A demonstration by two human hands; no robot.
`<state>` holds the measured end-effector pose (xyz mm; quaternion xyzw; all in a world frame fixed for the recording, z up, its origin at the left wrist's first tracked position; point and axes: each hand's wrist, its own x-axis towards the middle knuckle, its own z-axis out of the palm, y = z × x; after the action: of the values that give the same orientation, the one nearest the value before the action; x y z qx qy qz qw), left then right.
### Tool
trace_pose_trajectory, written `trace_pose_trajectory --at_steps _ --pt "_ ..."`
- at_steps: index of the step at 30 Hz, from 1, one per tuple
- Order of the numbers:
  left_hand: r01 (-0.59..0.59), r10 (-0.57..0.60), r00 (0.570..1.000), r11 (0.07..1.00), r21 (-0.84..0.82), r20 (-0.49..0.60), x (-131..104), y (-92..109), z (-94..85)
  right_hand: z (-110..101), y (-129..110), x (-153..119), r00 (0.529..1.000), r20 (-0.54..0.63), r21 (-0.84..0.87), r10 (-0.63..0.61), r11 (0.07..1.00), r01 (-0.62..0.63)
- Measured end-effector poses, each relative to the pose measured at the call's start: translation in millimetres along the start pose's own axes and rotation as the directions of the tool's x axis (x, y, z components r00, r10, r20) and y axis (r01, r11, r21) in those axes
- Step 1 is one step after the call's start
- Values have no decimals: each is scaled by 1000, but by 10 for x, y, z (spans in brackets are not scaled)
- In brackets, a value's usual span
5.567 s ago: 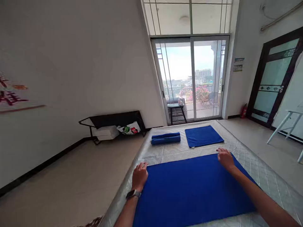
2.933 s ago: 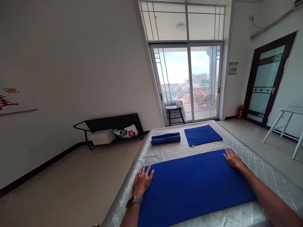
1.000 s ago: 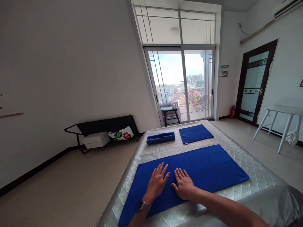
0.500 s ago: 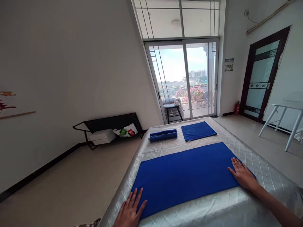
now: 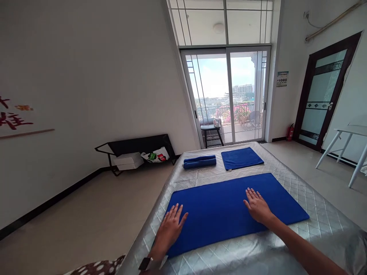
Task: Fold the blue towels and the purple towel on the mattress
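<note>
A blue towel (image 5: pixel 218 214) lies spread flat on the silver quilted cover (image 5: pixel 223 254) in front of me. My left hand (image 5: pixel 171 224) is over the towel's left end, palm down with its fingers stretched out. Right of the towel's middle is my right hand (image 5: pixel 257 206), also palm down, fingers extended and holding nothing. Whether the palms press on the cloth or hover just above it, I cannot tell. Beyond the towel lie a rolled blue towel (image 5: pixel 200 162) and a folded blue towel (image 5: pixel 242 158).
A black rack (image 5: pixel 137 148) with white boxes and a bag stands against the left wall. Past the table's far end are a dark stool (image 5: pixel 211 128) and glass sliding doors (image 5: pixel 210 95). On the right stand a white stool (image 5: pixel 345 141) and a fire extinguisher (image 5: pixel 290 132).
My right hand has moved left from the towel's right edge towards its middle. My left hand has shifted farther up the towel's left end. The view has turned slightly left.
</note>
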<state>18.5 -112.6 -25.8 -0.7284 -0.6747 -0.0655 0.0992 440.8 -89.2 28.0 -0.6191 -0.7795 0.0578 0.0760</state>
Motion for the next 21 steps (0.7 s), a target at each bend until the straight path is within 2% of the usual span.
trace_pose_trajectory --at_steps 2,4,6,8,11,14,18,21 --pt "-41 41 998 999 -3 43 225 216 -20 36 -412 110 995 62 60 -72 996 68" --pt "-27 28 995 1000 -10 91 355 326 -1 114 -659 184 990 91 109 -110 989 100" --pt "5 -5 992 1000 -4 123 384 301 61 188 -719 224 988 103 137 -118 985 103" --pt "9 -11 990 1000 18 140 345 171 148 216 -609 236 989 117 136 -96 988 80" --pt "-36 29 991 998 48 133 262 -67 271 158 -203 223 992 124 77 7 997 -16" --pt "-24 17 991 998 55 130 229 -199 342 54 382 198 981 90 -2 172 985 -173" --pt "0 -9 990 998 64 142 241 -208 373 -12 1213 140 935 35 -78 352 934 -349" --pt "-12 2 991 998 69 136 237 -177 374 -13 1648 93 901 -13 -75 433 898 -433"
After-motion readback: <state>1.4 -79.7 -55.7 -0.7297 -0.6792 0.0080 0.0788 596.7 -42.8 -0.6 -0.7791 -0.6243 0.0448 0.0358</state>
